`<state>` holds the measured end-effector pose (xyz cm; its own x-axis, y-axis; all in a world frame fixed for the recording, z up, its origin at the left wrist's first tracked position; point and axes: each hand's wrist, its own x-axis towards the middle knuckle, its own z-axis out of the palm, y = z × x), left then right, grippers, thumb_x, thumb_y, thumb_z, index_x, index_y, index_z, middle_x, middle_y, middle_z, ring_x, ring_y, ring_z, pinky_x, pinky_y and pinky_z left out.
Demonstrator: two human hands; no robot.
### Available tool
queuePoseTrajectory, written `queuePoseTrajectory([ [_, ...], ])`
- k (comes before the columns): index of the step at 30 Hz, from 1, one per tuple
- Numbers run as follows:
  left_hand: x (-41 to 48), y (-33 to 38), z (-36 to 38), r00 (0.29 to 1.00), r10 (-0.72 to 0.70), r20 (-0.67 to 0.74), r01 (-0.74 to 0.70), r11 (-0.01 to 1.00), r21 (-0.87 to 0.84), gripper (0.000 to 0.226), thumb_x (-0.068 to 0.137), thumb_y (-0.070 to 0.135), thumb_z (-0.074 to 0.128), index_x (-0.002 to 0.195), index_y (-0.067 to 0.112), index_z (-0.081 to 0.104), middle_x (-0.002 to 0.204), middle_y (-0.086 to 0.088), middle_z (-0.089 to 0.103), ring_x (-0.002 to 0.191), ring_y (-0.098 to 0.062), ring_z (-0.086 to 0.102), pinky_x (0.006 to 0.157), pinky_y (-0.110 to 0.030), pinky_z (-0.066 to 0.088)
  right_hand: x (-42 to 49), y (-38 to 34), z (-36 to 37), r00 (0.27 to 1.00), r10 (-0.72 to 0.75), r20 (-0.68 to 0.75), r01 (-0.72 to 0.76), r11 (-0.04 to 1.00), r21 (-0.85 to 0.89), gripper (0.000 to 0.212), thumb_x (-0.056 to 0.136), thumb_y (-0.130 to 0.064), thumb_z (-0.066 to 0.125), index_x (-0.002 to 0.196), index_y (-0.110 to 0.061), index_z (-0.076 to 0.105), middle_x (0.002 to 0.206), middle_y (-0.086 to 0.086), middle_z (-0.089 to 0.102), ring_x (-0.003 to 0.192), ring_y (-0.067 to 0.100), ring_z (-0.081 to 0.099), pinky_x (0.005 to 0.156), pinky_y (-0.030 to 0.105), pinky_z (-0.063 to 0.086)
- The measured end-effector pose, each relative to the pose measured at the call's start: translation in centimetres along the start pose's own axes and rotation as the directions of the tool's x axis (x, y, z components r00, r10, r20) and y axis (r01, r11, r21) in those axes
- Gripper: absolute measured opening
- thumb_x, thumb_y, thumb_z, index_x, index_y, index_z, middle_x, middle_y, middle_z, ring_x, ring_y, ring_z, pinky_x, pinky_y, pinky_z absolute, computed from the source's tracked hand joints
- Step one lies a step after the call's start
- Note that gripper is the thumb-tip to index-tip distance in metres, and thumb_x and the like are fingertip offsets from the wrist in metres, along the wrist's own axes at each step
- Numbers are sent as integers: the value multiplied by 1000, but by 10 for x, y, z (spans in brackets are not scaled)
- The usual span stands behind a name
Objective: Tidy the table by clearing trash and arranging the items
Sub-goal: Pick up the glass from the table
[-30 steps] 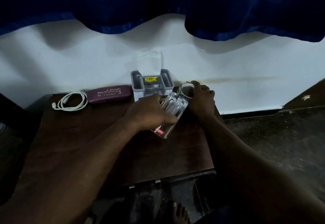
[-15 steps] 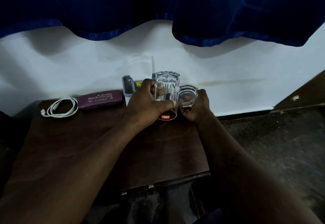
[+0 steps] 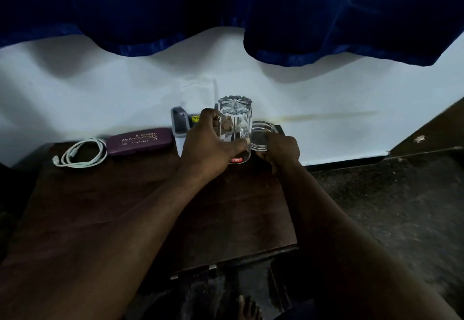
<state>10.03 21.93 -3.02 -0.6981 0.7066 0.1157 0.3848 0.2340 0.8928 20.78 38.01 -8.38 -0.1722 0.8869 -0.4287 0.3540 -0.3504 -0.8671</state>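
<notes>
Glass tumbler (image 3: 234,129), curled left grip (image 3: 208,149); dish (image 3: 261,135), right grip (image 3: 281,151)

Grey organiser (image 3: 179,124) half hidden, foot (image 3: 247,309) cut off below

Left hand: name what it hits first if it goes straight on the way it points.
Probably the smaller glass that the right hand holds, just beyond the upturned tumbler the left hand grips; depth is unclear.

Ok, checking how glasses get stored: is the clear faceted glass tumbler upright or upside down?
Upside down: the clear faceted glass tumbler shows its thick cut base on top, its red label inverted.
</notes>
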Motion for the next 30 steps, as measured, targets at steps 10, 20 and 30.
queuePoseTrajectory([
  [10, 2, 3, 23, 996, 81, -44, -80, 997, 16, 59, 70, 47, 88, 111, 23, 54, 101, 9, 67, 91, -10, 67, 76, -30, 57, -11, -11, -36, 969, -245, -44, 189, 841, -507, 41, 65, -48, 68, 90, -16, 74, 83, 5, 78, 84, 26, 74, 80, 37, 60],
  [20, 8, 10, 54, 973, 229, -42, -223, 968, 118, 47, 75, 21, 72, 120, 18, 56, 100, 4, 62, 89, -25, 64, 68, -30, 48, -49, -24, -48, 767, -559, 316, 616, 778, -120, 46, 69, -53, 88, 105, -38, 64, 102, -15, 76, 94, 6, 75, 82, 37, 60],
  [30, 15, 17, 75, 988, 155, -28, -152, 985, 83, 79, 79, 16, 82, 149, 16, 44, 142, -2, 61, 125, -21, 61, 101, -37, 52, -29, -23, -42, 755, -633, -171, 568, 761, -314, 54, 66, -68, 80, 102, -30, 66, 87, -18, 76, 79, -4, 71, 79, 32, 61],
])
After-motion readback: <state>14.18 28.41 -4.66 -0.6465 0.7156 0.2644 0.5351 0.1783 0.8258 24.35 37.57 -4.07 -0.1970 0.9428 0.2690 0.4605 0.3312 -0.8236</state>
